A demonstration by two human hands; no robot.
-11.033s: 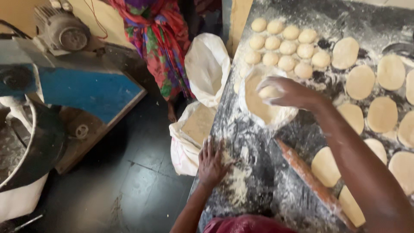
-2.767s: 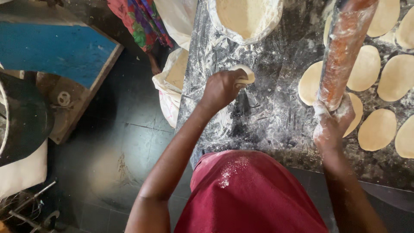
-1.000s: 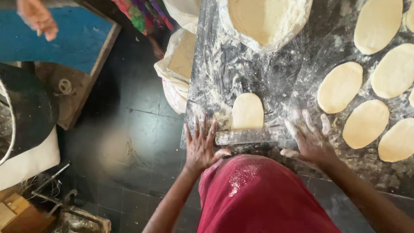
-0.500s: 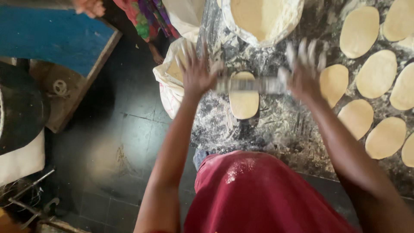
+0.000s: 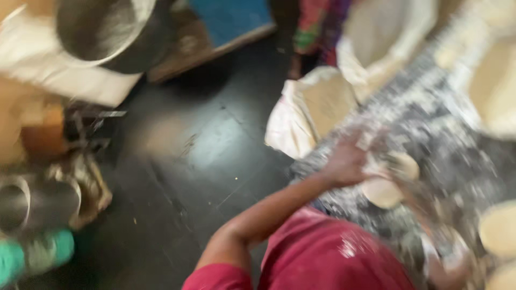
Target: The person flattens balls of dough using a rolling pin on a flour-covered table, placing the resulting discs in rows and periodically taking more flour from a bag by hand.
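Rolling dough on the floury table [image 5: 430, 123]

Our left hand [image 5: 346, 161] now lies flat beside the dough [image 5: 382, 188], no longer forward; right hand [image 5: 449, 263] (blurred) grip we cannot tell.

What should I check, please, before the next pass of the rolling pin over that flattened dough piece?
1. Left hand on the rolling pin: ok, it rests at the pin's near end.
2. Right hand on the pin: cannot tell, blurred at the frame edge.
3. Dough piece under the pin: ok, it lies flat on the floured worktop.
4. Finished discs apart from the pin: ok.
5. Open flour sack away from the elbow: ok, beside the worktop.
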